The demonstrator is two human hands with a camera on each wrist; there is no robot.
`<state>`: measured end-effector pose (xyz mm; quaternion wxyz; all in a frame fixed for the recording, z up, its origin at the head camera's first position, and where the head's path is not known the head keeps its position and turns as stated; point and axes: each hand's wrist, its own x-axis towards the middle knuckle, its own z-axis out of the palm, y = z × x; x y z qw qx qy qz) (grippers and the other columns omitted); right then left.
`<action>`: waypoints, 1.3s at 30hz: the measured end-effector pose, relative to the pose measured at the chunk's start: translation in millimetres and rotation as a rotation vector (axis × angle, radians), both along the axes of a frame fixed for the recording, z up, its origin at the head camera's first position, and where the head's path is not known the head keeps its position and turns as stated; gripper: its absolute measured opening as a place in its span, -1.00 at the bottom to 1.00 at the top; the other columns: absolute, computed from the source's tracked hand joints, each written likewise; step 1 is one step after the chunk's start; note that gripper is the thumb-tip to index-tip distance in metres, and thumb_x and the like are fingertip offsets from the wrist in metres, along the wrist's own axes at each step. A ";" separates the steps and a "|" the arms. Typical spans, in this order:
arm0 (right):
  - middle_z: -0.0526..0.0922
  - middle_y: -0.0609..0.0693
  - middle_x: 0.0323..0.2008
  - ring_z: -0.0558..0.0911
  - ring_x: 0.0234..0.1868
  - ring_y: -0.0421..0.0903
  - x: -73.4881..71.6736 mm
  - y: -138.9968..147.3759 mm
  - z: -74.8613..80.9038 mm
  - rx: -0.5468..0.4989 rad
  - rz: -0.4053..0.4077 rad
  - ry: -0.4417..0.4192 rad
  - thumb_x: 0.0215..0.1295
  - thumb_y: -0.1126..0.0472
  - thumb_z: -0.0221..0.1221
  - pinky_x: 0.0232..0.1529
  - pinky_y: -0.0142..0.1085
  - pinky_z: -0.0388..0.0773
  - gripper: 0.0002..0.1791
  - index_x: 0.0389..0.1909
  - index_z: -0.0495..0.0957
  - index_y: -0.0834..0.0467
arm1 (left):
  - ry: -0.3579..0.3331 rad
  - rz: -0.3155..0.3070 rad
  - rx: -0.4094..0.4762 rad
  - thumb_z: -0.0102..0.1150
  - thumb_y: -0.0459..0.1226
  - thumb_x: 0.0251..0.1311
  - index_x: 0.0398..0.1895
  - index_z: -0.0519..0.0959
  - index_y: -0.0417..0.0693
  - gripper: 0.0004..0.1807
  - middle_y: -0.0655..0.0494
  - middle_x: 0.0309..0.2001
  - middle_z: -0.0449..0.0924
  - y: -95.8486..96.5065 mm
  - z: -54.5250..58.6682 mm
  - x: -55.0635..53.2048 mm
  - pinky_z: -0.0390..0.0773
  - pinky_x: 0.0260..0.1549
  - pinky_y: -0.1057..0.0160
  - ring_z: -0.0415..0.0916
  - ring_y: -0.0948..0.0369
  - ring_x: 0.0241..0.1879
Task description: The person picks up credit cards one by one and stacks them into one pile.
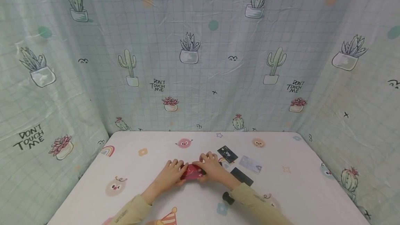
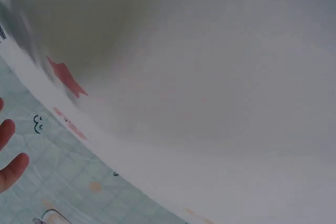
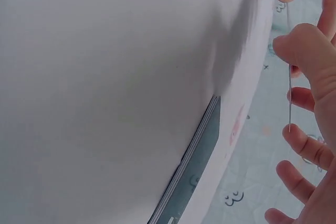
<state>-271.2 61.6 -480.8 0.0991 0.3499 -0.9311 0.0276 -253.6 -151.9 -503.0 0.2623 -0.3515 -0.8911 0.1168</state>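
Note:
A red card is held between both hands above the white tabletop. My left hand pinches its left end, and my right hand grips the right end. Seen edge-on in the right wrist view, the card is a thin line, with the right thumb on one side and fingers behind. Only a few fingertips of the left hand show in the left wrist view. Beside the right forearm lies a flat black rectangular item. A dark slab with a layered edge appears below the right hand in its wrist view.
A black card marked "Vip" and a pale silver-blue card lie right of the hands. A small black spool-shaped object sits by the right sleeve. Cactus-print cloth stands around the back and sides of the table.

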 end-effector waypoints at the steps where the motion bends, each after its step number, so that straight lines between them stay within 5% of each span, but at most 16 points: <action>1: 0.35 -0.10 -0.16 0.24 -0.13 -0.09 -0.2 1.0 -0.3 -0.009 -0.006 -0.004 -0.15 -0.14 0.30 -0.09 -0.07 0.24 -0.34 0.08 0.40 -0.14 | 0.003 0.003 0.001 0.20 0.14 -0.13 0.03 0.45 0.00 -0.35 0.10 -0.18 0.42 1.1 1.3 0.8 0.37 -0.28 0.16 0.32 0.16 -0.22; 10: 0.35 -0.07 -0.16 0.23 -0.16 -0.06 0.1 12.3 -5.6 -0.124 -0.036 -0.055 -0.20 -0.06 0.36 -0.07 0.04 0.24 -0.32 0.07 0.41 -0.12 | 0.069 -0.029 0.087 0.36 0.07 -0.30 -0.05 0.47 0.00 -0.33 0.10 -0.20 0.42 12.2 8.1 7.8 0.33 -0.33 0.16 0.31 0.15 -0.24; 19: 0.34 -0.05 -0.17 0.23 -0.16 -0.04 4.9 25.1 -4.1 -0.212 -0.028 -0.037 -0.21 0.00 0.36 -0.17 -0.07 0.21 -0.32 0.07 0.42 -0.04 | 0.016 -0.002 0.169 0.37 -0.03 -0.27 -0.02 0.48 -0.02 -0.37 0.08 -0.14 0.42 25.3 12.5 12.9 0.33 -0.31 0.14 0.30 0.14 -0.22; 31: 0.33 -0.02 -0.14 0.23 -0.12 0.01 6.6 37.7 2.4 -0.333 -0.079 -0.077 -0.18 0.10 0.35 -0.13 0.07 0.20 -0.35 0.05 0.43 0.07 | -0.004 0.009 0.234 0.32 -0.06 -0.19 -0.01 0.46 -0.01 -0.42 0.10 -0.13 0.43 38.9 13.8 8.2 0.31 -0.32 0.14 0.31 0.13 -0.23; 39: 0.37 0.02 -0.09 0.26 -0.07 0.07 3.4 42.7 -4.6 -0.371 -0.149 -0.132 -0.20 0.16 0.38 -0.08 0.14 0.20 -0.35 0.04 0.44 0.09 | -0.077 0.065 0.247 0.29 -0.01 -0.12 0.00 0.46 0.03 -0.44 0.13 -0.12 0.47 49.5 6.7 6.6 0.33 -0.32 0.14 0.34 0.14 -0.21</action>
